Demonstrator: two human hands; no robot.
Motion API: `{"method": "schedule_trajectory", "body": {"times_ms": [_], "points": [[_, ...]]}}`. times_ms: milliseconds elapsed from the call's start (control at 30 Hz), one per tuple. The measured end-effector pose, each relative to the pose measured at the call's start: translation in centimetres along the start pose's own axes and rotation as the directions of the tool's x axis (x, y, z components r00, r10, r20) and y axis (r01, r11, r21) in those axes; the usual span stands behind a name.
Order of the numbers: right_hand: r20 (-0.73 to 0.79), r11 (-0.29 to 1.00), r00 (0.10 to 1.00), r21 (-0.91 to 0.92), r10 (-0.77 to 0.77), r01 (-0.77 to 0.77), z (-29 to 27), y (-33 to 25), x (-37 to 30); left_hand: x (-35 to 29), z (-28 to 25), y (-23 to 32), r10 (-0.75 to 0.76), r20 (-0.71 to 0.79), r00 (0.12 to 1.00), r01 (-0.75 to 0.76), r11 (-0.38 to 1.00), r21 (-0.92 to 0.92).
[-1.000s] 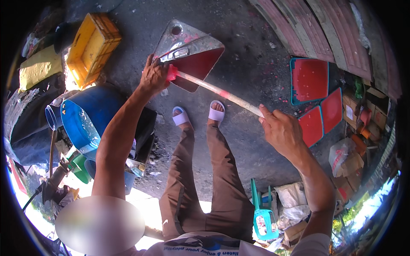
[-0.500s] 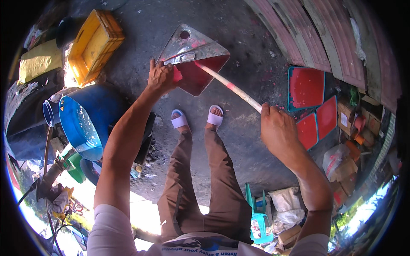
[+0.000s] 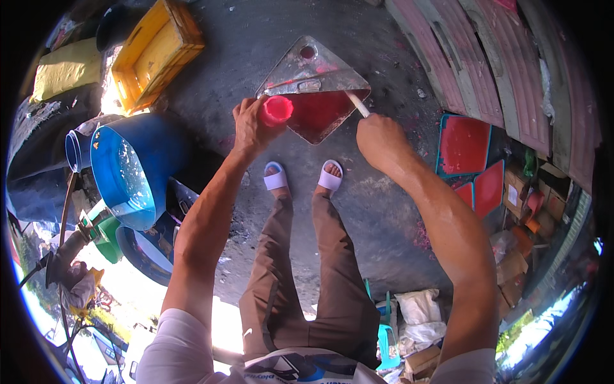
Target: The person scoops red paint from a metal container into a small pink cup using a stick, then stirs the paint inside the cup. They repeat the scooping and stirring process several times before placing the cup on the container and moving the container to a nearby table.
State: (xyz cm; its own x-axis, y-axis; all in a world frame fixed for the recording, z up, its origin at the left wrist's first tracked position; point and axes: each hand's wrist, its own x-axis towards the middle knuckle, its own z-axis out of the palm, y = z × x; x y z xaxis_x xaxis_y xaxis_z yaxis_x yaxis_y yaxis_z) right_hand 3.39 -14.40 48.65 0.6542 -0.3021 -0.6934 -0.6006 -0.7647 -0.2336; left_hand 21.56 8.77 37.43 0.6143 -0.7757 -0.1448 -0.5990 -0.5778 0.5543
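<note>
My left hand is closed round a small bright red cup, its round mouth facing up. Right beside it stands a square metal tin, cut open across a corner on my side, with deep red material inside. My right hand grips a pale wooden stick, whose far end goes into the tin's opening at the right. What the stick touches inside is hidden by the metal top.
Left are a yellow crate and a blue drum. At right, trays with red contents lie on the floor near corrugated sheets and cardboard boxes. Behind my slippered feet, a turquoise plastic chair stands near white sacks.
My right hand has moved left and forward, pushing the stick deeper into the tin. My left hand has turned, so the red cup's mouth now shows. The view has shifted slightly.
</note>
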Motion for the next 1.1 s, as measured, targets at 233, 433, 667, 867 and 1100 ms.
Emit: {"method": "schedule_trajectory", "body": {"times_ms": [233,433,667,867,1100], "points": [[0.055,0.993,0.995,0.088,-0.088,0.083,2.4,-3.5,2.1,-2.2,-0.5,-1.7,0.032,-0.126,0.992,-0.048,0.99,-0.129],[-0.1,0.997,0.992,0.01,0.082,-0.081,3.9,-4.9,2.8,-2.5,-0.2,-3.0,0.125,-0.203,0.971,-0.153,0.98,-0.126],[0.044,0.975,0.997,0.209,0.065,-0.073,4.1,-6.1,4.6,-2.7,1.2,-3.4,0.102,-0.195,0.975,-0.14,0.971,-0.194],[-0.072,0.979,0.979,0.091,0.189,-0.183,5.0,-5.9,4.8,-3.0,1.8,-3.8,0.096,-0.205,0.974,-0.139,0.969,-0.204],[0.005,0.984,0.985,0.05,0.172,-0.172,4.9,-5.9,4.5,-3.1,0.3,-5.8,0.462,-0.122,0.879,-0.457,0.887,0.063]]}}
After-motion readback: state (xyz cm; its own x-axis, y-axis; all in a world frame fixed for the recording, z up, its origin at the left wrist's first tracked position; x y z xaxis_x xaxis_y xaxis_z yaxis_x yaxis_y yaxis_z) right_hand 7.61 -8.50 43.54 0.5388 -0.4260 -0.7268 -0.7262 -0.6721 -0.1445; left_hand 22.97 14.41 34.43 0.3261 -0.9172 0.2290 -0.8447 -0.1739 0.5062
